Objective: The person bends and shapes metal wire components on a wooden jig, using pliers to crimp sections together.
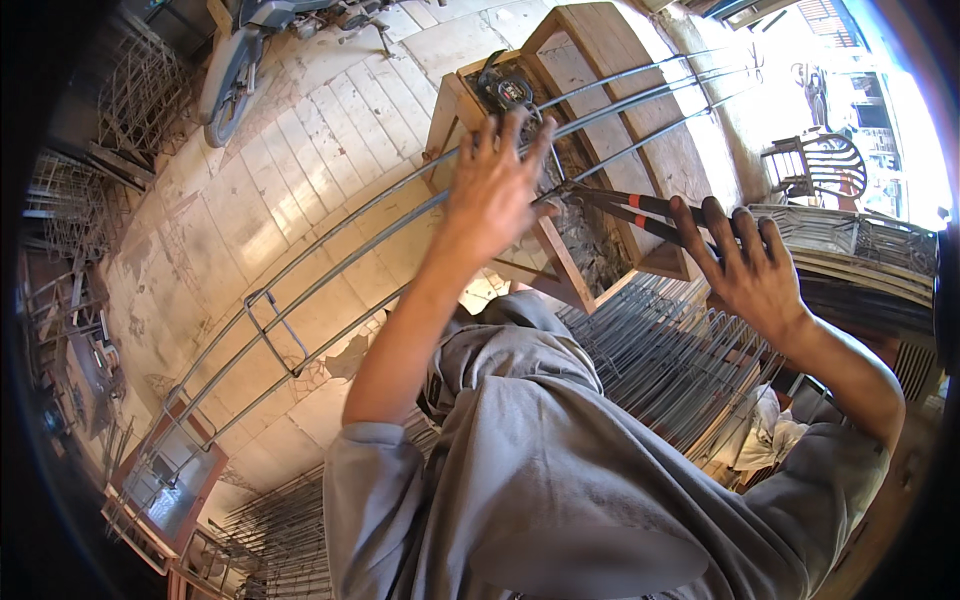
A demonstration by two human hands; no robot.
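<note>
A long cage of thin steel rods (358,243) runs slantwise from lower left to upper right, with square wire stirrups (283,330) around the rods. It lies across a wooden frame (597,140). My left hand (492,185) is over the rods at the frame, fingers spread and somewhat blurred, with nothing seen in it. My right hand (750,265) holds long-handled pincers (637,212), black with orange-red bands. Their jaws meet the cage beside a stirrup, just right of my left thumb. My right thumb is mostly hidden.
A round black item (510,92) sits at the frame's far end. Bundled steel stirrups (665,365) lie close to my right side. A motorbike (235,80) stands on the tiled floor (330,160) at the far left. A chair (825,165) is at the far right.
</note>
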